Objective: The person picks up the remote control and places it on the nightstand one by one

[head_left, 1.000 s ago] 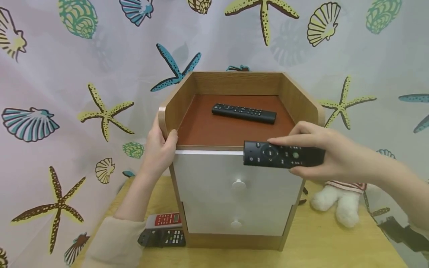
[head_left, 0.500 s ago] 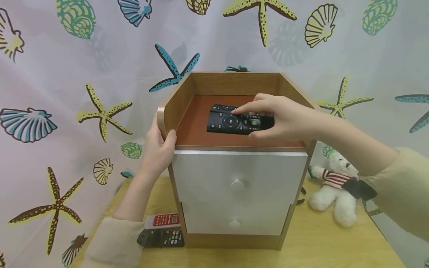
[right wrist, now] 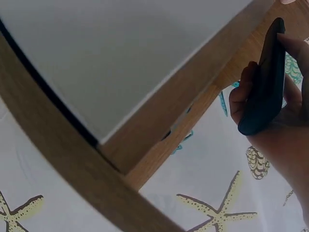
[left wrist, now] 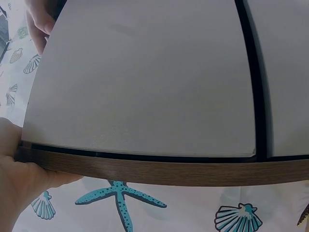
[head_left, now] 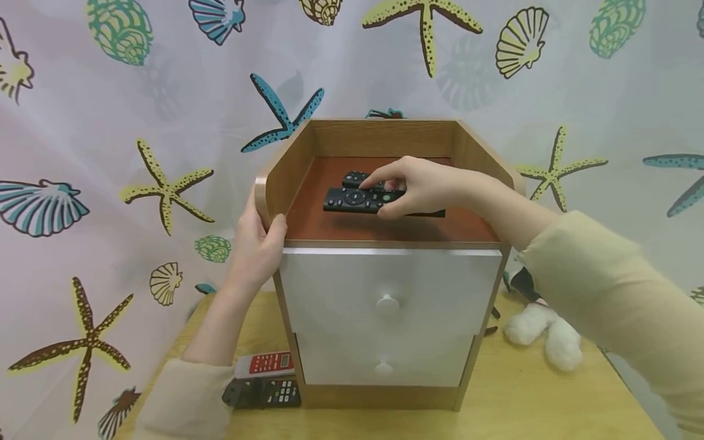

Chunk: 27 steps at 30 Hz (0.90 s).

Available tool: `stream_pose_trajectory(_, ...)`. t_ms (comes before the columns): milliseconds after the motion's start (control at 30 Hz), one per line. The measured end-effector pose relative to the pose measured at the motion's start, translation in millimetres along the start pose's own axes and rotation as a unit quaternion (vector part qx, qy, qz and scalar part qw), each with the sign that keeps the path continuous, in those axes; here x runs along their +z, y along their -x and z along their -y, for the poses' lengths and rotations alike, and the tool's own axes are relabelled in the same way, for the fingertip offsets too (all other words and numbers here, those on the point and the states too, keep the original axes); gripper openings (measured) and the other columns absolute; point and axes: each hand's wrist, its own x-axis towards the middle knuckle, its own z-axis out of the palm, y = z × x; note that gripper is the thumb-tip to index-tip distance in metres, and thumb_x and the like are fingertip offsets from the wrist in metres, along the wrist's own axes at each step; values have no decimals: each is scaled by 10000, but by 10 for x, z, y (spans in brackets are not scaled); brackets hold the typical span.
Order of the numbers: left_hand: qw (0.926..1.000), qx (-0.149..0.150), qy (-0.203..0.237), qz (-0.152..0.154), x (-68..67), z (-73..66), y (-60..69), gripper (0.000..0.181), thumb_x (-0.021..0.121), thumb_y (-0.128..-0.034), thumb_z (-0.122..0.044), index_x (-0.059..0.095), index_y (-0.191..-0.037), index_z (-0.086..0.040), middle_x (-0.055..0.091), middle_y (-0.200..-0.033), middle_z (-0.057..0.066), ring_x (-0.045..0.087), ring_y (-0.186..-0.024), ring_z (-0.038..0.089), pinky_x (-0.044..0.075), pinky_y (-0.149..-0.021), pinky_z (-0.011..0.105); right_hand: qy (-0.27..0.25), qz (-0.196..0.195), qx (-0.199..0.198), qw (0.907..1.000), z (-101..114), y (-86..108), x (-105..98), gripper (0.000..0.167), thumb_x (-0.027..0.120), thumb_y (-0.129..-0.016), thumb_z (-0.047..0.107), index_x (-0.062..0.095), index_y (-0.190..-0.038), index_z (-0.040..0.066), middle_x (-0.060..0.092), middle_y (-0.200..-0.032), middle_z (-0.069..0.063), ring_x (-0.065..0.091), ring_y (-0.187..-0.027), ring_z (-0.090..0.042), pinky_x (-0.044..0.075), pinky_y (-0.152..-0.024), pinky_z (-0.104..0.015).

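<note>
A small wooden cabinet with white drawer fronts (head_left: 341, 287) stands on the table. My left hand (head_left: 255, 247) grips the front edge of its left side panel (head_left: 275, 189); the thumb lies on the front. Over the brown top shelf (head_left: 308, 226), my right hand (head_left: 420, 186) holds a black remote control (head_left: 343, 200) between thumb and fingers, its button side up. A second black remote control (head_left: 353, 176) lies on the shelf just behind, partly hidden by the hand and the held remote. In the right wrist view, the held remote (right wrist: 265, 82) appears edge-on in the fingers.
Left of the cabinet, a red and white calculator-like device (head_left: 269, 363) and a dark remote (head_left: 280, 393) lie on the table (head_left: 528, 391). To the right sits a white plush toy (head_left: 541, 336), partly behind the sleeve. A patterned curtain (head_left: 220, 159) hangs behind.
My right hand has carried the remote control leftward and back, from in front of the cabinet's right side to over the top shelf. My left hand keeps its grip on the side panel.
</note>
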Motion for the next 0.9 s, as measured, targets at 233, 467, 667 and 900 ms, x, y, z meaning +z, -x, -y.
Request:
stream_pose_trajectory(233, 10000, -32, -20, -2, -16, -1, 5, 542, 395, -927, -7, 266, -1448, -90, 420, -1419, 124, 400, -1318, 262, 326, -1097, 503, 76, 402, 422, 9983, -46, -144, 25, 491, 623, -855, 181, 527, -1336, 146, 537, -1228, -124, 456, -1098, -234, 402, -930, -384)
stream_pose_trajectory(467, 10000, -17, 15, 33, -5, -6, 6, 525, 392, -929, -6, 276, -1436, -78, 420, -1414, 125, 402, -1311, 266, 325, -1094, 515, 274, 856, 752, 9931, -89, -216, -22, 517, 582, -911, 213, 441, -1405, 156, 483, -1323, -145, 429, -1205, -243, 381, -1019, -420)
stream_pose_trajectory(667, 10000, -78, 11, 55, -7, -21, 22, 537, 384, -929, -6, 260, -1445, -85, 401, -1434, 117, 385, -1330, 272, 311, -1098, 528, 563, 1265, 1022, 9851, -75, -303, -57, 534, 557, -939, 228, 379, -1442, 196, 445, -1368, -148, 418, -1226, -244, 358, -1056, -418)
stream_pose_trajectory(900, 9999, -76, 12, 73, -11, -28, 14, 538, 386, -932, -14, 255, -1448, -88, 398, -1438, 111, 385, -1330, 270, 312, -1097, 528, 1030, 1475, 1127, 9772, -63, -383, -64, 533, 509, -963, 190, 325, -1464, 196, 402, -1411, -160, 394, -1281, -265, 325, -1093, -437)
